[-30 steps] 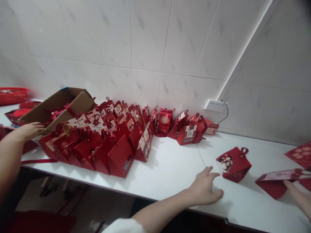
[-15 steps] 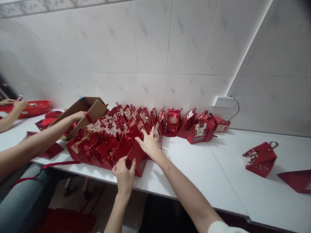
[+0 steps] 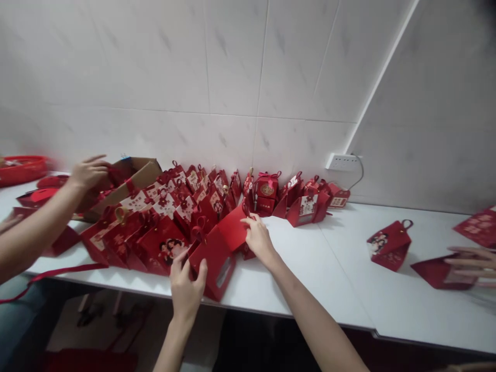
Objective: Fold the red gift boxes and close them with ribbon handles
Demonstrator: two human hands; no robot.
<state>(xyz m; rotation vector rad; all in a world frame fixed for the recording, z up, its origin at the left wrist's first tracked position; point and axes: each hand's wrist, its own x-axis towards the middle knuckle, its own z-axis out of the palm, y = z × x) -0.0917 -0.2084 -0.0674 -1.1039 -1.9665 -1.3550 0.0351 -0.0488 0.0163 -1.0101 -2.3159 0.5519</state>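
A red gift box (image 3: 213, 263) with a ribbon loop on top and a small clear window stands near the table's front edge. My left hand (image 3: 185, 279) grips its left side between thumb and fingers. Just behind it, my right hand (image 3: 259, 236) pinches the edge of a plain red flap (image 3: 233, 227). Whether that flap belongs to the same box or to one behind it, I cannot tell. Rows of red gift boxes (image 3: 165, 243) with ribbon loops, some bearing printed couples or white labels, stand packed to the left and behind.
More red boxes (image 3: 308, 206) line the wall below a power strip (image 3: 343, 162). At left, a co-worker's hand (image 3: 89, 173) is over a cardboard box (image 3: 145, 173). Another person's hand (image 3: 475, 263) touches a red box (image 3: 430, 271) at right, beside an upright gift box (image 3: 391, 245).
The near gift box has come forward and tilted, and a red flap now shows in my right hand. The co-worker's hand at left has lifted. Another hand has appeared at right.
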